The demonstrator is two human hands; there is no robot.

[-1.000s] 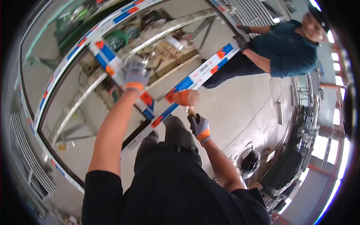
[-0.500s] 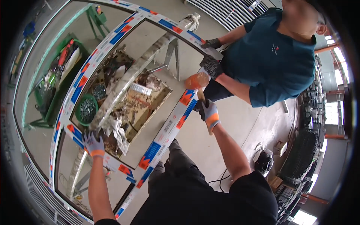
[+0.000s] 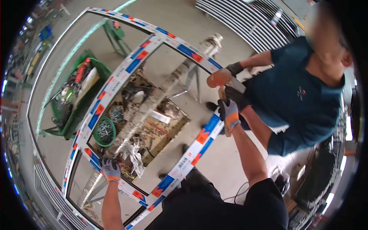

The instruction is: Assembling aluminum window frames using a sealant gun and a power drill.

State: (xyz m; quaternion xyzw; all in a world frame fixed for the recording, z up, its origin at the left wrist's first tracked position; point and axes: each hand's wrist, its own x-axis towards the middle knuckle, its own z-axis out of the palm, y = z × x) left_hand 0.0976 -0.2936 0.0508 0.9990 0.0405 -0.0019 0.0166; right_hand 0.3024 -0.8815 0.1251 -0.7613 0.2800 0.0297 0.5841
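Note:
My right hand point(image 3: 230, 114), in a grey and orange glove, is closed round the wooden handle of a mallet point(image 3: 219, 78). Its orange-brown head is over the far right corner of a large frame point(image 3: 183, 163) covered in white, blue and orange film. My left hand point(image 3: 110, 169), gloved alike, has its fingers wrapped over the frame's crossbar, at the left. Beside the mallet, a co-worker's dark-gloved hands point(image 3: 234, 68) are at the frame's right end; the mallet and my right hand partly hide that corner.
Beneath the frame stand a silvery wrapped support bar point(image 3: 153, 96), a tray of scraps point(image 3: 178, 124) and a green bowl of screws point(image 3: 104, 131). A green tool bin point(image 3: 86, 101) is at left. Striped stacked profiles point(image 3: 237, 21) lie at the back. The co-worker point(image 3: 306, 84) stands at right.
The mallet and my right hand have lifted off the frame's edge, away from me toward the co-worker's hands. My left hand keeps its place on the crossbar. The whole view has shifted.

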